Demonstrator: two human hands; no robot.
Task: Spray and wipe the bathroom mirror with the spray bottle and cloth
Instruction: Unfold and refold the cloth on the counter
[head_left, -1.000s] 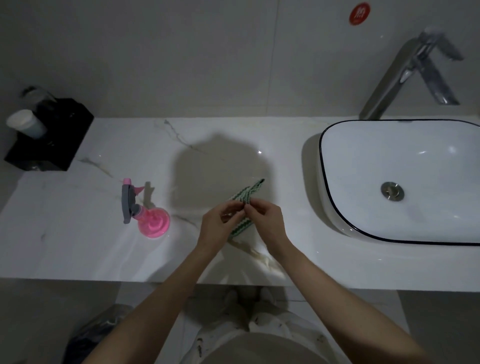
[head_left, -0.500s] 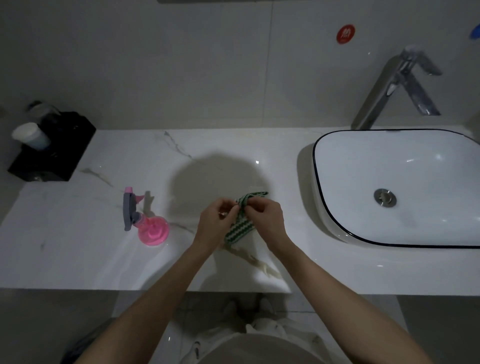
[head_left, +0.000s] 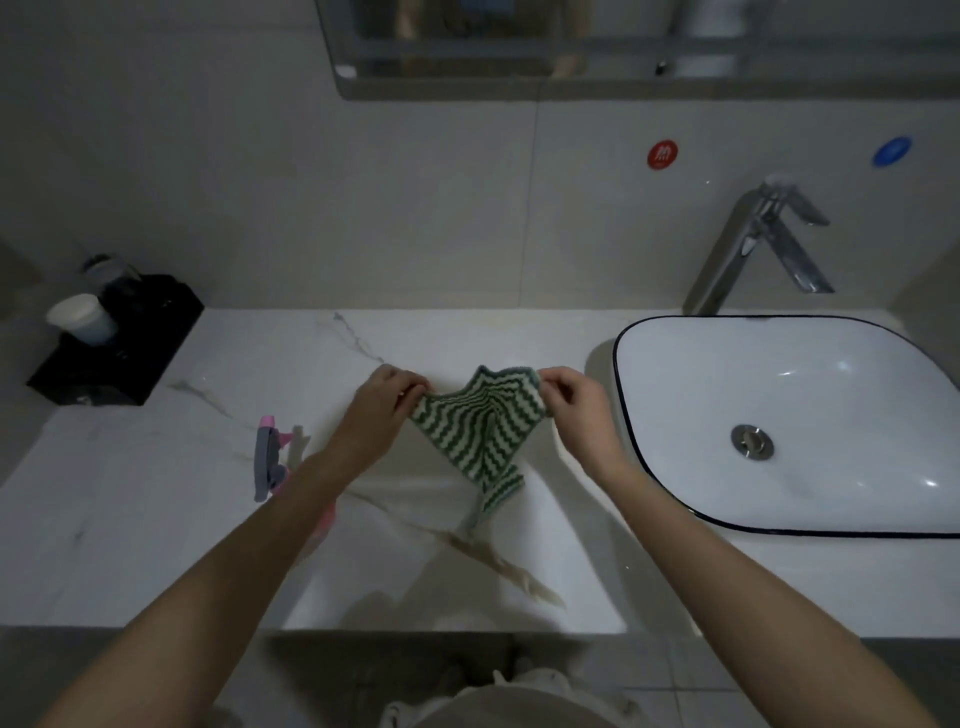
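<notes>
You've spread the cloth (head_left: 475, 431), left hand (head_left: 382, 410) and right hand (head_left: 579, 410) pinching its corners; next, grab the bottle (head_left: 270, 462)

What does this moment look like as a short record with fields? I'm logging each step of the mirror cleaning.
cloth: green-and-white striped cloth, held spread above the counter
left hand: left hand pinches the cloth's left corner
right hand: right hand pinches its right corner
spray bottle: pink spray bottle, on the counter, partly hidden by the left forearm
mirror: mirror, lower edge visible above
sink: sink, at right
</notes>
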